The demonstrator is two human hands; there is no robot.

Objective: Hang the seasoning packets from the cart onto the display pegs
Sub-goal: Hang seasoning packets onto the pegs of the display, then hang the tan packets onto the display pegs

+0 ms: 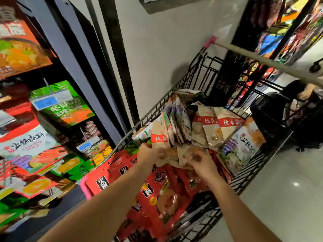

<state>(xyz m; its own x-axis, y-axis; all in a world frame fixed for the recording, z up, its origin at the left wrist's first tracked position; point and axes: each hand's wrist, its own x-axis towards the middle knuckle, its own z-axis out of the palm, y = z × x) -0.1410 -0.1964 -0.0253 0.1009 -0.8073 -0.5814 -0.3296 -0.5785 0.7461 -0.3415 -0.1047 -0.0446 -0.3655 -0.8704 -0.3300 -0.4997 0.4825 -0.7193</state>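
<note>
Looks down into a black wire cart standing just beside a display rack. Grips a bundle of beige packets, each crossed by a red band, at its lower edge with the left hand, fingers curled round the near corner. Clasps the same bundle from the other side with the right hand, fingertips blurred but bent onto the packet bottoms. Holds the bundle upright inside the cart basket, above a layer of red packets lying flat, with more beige ones leaning just behind and pale packets printed in purple and green against the right wall. Shows, at left, the display pegs loaded with stock: a green packet hanging high, a white-and-red packet below it, further packets lower down, too blurred to read. Includes a pink corner bumper on the cart's near edge.
</note>
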